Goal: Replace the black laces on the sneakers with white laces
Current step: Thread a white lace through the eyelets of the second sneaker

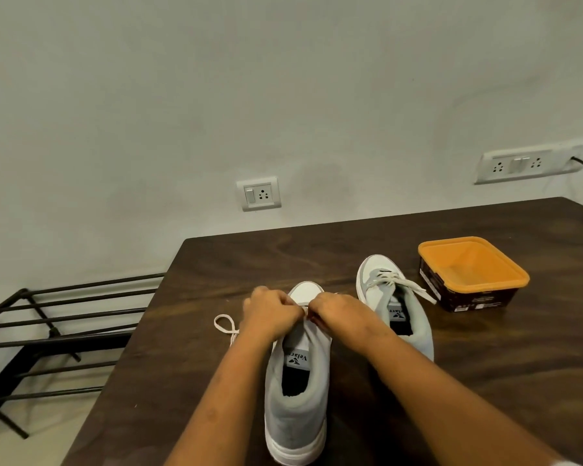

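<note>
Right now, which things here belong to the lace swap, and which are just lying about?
Job in hand:
- near sneaker
- loose lace, pinched by left hand and right hand
- far sneaker with its threaded lace

Lying about:
- orange tub
- rack
- sockets

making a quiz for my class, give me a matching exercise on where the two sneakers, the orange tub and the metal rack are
Things: 1 near sneaker; 2 far sneaker; 3 orange tub; 4 metal rack
Places: a floor, left of the table; b under the left hand and right hand, which pinch the white lace; c table's far right; d between near sneaker and orange tub
Pairs: 1-b; 2-d; 3-c; 4-a
</note>
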A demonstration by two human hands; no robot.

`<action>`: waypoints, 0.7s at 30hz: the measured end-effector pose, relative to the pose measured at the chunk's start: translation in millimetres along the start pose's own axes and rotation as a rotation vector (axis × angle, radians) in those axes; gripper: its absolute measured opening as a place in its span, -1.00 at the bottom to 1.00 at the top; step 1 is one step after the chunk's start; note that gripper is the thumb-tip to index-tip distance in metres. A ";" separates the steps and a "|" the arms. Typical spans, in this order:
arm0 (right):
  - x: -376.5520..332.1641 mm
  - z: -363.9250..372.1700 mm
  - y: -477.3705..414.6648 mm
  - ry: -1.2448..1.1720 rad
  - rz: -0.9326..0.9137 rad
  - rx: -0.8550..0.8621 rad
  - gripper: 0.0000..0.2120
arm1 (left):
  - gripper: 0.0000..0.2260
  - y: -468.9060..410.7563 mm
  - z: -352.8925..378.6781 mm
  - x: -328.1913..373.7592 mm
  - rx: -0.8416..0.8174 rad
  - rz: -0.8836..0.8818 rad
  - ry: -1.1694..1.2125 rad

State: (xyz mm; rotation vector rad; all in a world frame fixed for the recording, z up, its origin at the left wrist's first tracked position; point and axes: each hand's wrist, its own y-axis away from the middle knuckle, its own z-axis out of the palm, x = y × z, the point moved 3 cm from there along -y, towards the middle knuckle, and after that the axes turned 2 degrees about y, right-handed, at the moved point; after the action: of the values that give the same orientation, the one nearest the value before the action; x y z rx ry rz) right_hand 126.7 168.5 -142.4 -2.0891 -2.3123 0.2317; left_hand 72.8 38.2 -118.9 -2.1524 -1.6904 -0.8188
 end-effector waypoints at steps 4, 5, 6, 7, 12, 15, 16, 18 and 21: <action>-1.6 0.9 2.8 0.046 -0.063 -0.035 -0.76 | -0.63 9.5 21.6 11.8 -0.134 0.088 -0.191; -2.9 1.9 3.8 0.064 -0.071 -0.041 -0.73 | -0.58 10.6 22.9 13.4 -0.135 0.095 -0.206; -4.2 3.0 4.7 0.076 -0.075 -0.044 -0.71 | -0.55 11.5 23.2 14.2 -0.147 0.092 -0.211; -4.4 3.7 5.9 0.067 -0.066 -0.044 -0.72 | -0.54 10.8 23.7 13.3 -0.173 0.076 -0.215; 5.9 10.3 3.2 -0.280 0.371 -0.018 -0.82 | -0.49 7.6 24.7 10.6 -0.205 0.054 -0.177; 13.4 16.9 -1.1 -0.467 0.587 -0.003 -0.78 | -0.55 6.4 24.0 9.8 -0.165 0.070 -0.133; 15.7 17.0 -2.2 -0.490 0.581 0.011 -0.79 | -0.56 6.0 23.1 9.0 -0.154 0.068 -0.126; 19.0 10.8 -3.1 -0.529 0.525 0.061 -0.78 | -0.56 4.9 21.0 7.9 -0.147 0.065 -0.129; 16.8 -0.8 -3.2 -0.580 0.346 0.069 -0.65 | -0.55 4.1 21.5 7.9 -0.169 0.063 -0.132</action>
State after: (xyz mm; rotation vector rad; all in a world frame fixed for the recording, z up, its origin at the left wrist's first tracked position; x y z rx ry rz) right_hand 121.8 184.9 -142.7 -2.6420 -2.1006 1.0311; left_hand 83.5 55.0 -130.9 -2.4093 -1.6580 -0.8461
